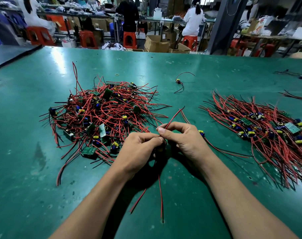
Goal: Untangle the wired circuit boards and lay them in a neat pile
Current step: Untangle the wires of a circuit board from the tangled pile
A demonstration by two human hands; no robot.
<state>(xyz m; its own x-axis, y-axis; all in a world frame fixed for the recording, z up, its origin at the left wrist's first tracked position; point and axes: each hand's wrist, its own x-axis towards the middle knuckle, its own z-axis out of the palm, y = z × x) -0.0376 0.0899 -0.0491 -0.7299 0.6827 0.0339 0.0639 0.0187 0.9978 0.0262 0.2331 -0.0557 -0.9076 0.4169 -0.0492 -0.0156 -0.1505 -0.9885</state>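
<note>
- The tangled heap (101, 118) of wired circuit boards lies on the left half of the green surface (198, 66), midway between its far and near edges.
- The left hand (139, 149), fingers curled, grips a wired board (160, 150) that is mostly hidden. It is best kept steady as the anchor.
- The right hand (181, 138), touching the left, pinches a red wire (172, 118) between thumb and forefinger. It should probably draw the lead out slowly along its length, never yank.
- The neat pile (267, 131) lies toward the right edge. The freed board belongs there, wires parallel with the rest.
</note>
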